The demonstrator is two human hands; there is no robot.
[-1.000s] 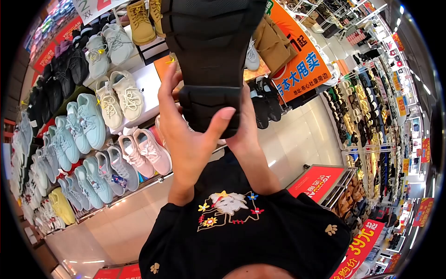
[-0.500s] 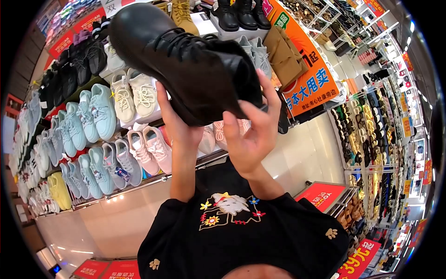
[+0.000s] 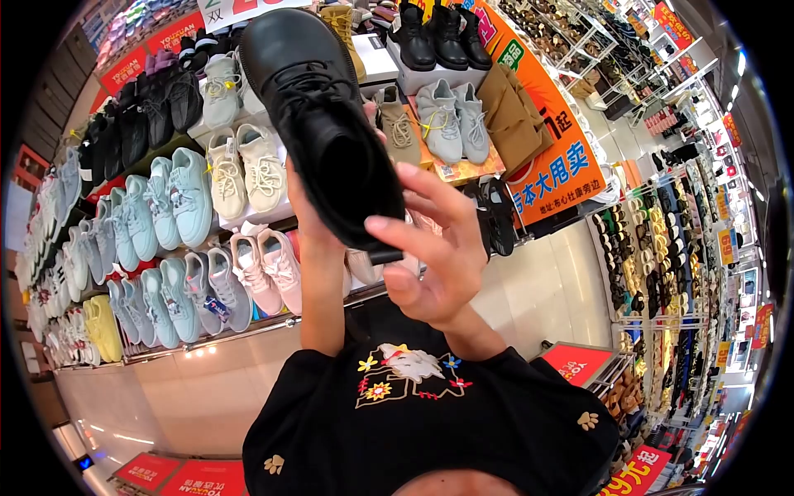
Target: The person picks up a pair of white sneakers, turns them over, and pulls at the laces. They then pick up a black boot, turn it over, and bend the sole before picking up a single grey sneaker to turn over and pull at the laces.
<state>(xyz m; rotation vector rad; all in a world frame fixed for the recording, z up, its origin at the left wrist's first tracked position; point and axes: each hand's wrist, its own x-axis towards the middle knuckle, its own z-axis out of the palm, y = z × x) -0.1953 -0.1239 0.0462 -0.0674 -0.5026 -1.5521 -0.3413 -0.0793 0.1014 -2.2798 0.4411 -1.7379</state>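
Observation:
A black lace-up boot (image 3: pixel 298 74) is held up in front of me, its toe pointing up and its dark opening facing me. My left hand (image 3: pixel 314 215) grips it from underneath, with most of the fingers hidden behind the boot. At the boot's opening, near the heel and pull tab, is my right hand (image 3: pixel 434 244), its fingers spread and a fingertip touching the rim. Behind the boot, cream sneakers (image 3: pixel 265 178) and pink sneakers (image 3: pixel 279 269) stand on the display.
Light blue sneakers (image 3: pixel 190 198) fill the display at left. Black boots (image 3: pixel 447 37) stand on a white box at the top. An orange sign (image 3: pixel 562 157) and a brown paper bag (image 3: pixel 509 116) are right of them. Racks of footwear (image 3: pixel 662 273) line the far right.
The boot has turned more upright, and its opening now faces me. My right hand has moved down slightly with the heel, and the grey shoes behind have come into fuller view.

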